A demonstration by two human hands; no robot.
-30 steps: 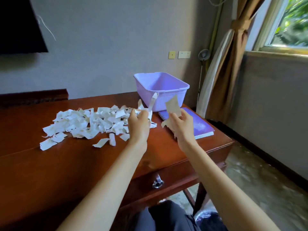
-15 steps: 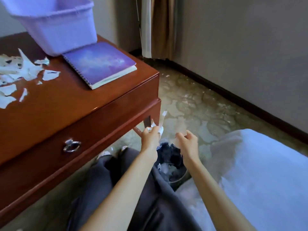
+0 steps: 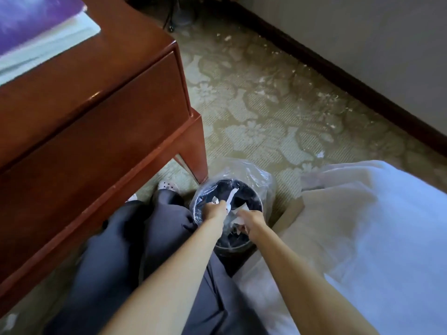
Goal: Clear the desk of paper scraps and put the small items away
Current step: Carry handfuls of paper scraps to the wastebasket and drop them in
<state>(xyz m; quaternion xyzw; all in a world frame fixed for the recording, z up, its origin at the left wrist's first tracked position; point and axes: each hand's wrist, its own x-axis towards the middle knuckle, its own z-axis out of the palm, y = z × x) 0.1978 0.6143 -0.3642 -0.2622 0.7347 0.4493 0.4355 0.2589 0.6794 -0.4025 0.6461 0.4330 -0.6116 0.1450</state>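
I am watching white paper scraps (image 3: 231, 198) being carried over a small dark waste bin (image 3: 200, 215) lined with a clear plastic bag (image 3: 256, 174). The left hand (image 3: 212, 210) is closing its fingers (image 3: 210, 206) around a narrow strip that is sticking up just beyond the knuckles, over the bin's mouth. The right hand (image 3: 251, 222) is pinching a broader scrap (image 3: 242, 215) just above its fingers (image 3: 243, 228), also over the opening. Both hands are gripping paper; neither is letting go yet, as far as I can tell. Below the fingers, inside the bin, a few pale pieces appear to be lying already, though motion blur is making that hard to confirm.

Outward from the hands, the bin is standing on the patterned carpet (image 3: 254, 112), just beside the leg of the wooden bench (image 3: 101, 97) and against the person's dark trousers (image 3: 150, 221). A white bed (image 3: 377, 226) is lying to the right of the right hand. On the bench corner, well beyond the fingers, a purple notebook (image 3: 31, 15) is resting.

I am judging this as one handful arriving at the bin, with release remaining. How many scraps are left on the bench I cannot tell, since most of its top is out of view. The notebook is not yet put away. Small white flecks (image 3: 320, 154) are also lying on the carpet near the wall.
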